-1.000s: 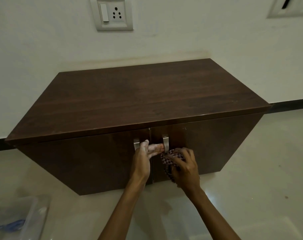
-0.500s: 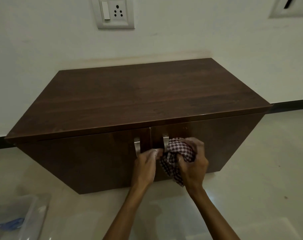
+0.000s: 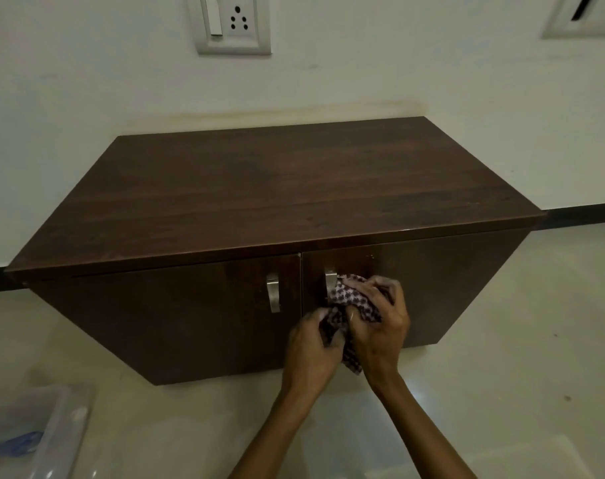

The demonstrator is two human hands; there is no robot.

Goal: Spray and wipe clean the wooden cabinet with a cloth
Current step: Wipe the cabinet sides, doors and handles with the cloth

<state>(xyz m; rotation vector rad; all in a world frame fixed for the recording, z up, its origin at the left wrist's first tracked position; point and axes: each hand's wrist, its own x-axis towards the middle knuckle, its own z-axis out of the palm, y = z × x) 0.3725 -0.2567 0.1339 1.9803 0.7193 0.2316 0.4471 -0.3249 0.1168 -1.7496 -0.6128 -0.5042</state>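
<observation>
Before cabinet (image 3: pixel 259 195), left hand (image 3: pixel 311 354) and right hand (image 3: pixel 380 333) clutch cloth (image 3: pixel 349 302).

Both forearms reach in from six o'clock toward twelve, hands side by side and touching — left hand (image 3: pixel 313 347) and right hand (image 3: pixel 380 326) each curled, gripping the cloth (image 3: pixel 349 299).

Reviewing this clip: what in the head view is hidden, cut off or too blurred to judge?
- Right door handle: lower part hidden behind the checked cloth.
- Cloth: mostly covered by the left hand and right hand, so its size is unclear.
- Clear plastic container, bottom left: blurred and cut by the frame edge; the blue item inside is unidentifiable.
- Spray bottle: not in view.
- Wall fitting, top right: cut off.
</observation>
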